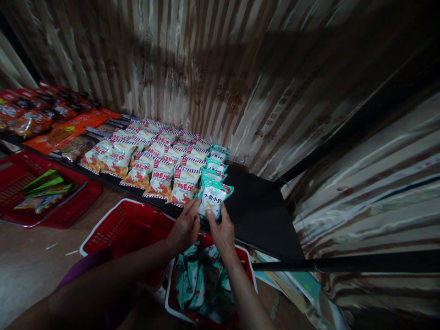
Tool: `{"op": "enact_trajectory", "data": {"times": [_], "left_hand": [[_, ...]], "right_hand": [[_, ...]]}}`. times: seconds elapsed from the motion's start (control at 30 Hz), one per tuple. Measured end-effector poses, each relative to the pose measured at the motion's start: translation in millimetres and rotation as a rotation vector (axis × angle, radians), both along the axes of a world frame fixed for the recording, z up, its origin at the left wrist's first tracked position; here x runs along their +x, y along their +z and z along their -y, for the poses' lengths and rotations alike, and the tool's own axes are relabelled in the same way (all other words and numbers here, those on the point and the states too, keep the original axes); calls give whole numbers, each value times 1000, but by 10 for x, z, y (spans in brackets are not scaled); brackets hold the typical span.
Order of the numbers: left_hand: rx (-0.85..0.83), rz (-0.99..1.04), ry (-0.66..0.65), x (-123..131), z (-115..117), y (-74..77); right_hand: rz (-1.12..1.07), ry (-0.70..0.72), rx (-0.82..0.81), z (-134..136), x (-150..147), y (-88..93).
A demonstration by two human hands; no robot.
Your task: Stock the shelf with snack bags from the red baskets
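A green-and-white snack bag (211, 198) stands at the front end of a row of like green bags (216, 167) on the black shelf (261, 206). My right hand (222, 231) grips its lower right side, with the thumb across its front. At its lower left edge is my left hand (185, 228), its fingers bent together against the bag. Left of the green row, white-and-orange snack bags (185, 183) stand in several rows. Below my hands, a red basket with a white rim (168, 293) holds several more green bags (195, 279).
A second red basket (120, 224) sits to the left, and a third (74, 206) farther left holds several flat packets (44, 190). Orange packs (68, 130) lie along the shelf's left part. A pleated curtain (206, 68) hangs behind; a black bar (360, 261) crosses at right.
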State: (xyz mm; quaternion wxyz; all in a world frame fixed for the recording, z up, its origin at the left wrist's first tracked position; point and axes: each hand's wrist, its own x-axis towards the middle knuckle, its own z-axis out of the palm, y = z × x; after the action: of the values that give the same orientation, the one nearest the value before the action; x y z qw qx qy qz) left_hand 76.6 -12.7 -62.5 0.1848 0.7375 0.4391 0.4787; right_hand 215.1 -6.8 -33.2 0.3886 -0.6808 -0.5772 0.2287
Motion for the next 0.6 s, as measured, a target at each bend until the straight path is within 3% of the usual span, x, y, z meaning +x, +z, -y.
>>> {"op": "enact_trajectory", "data": {"times": [0.37,0.6], "left_hand": [[-114,77,36,85,-78,22],[-100,59,25,92,-78,39]], "right_hand": [[32,-13,73,-76,-3,-48],[28,-47,0,-55,-33,14]]}}
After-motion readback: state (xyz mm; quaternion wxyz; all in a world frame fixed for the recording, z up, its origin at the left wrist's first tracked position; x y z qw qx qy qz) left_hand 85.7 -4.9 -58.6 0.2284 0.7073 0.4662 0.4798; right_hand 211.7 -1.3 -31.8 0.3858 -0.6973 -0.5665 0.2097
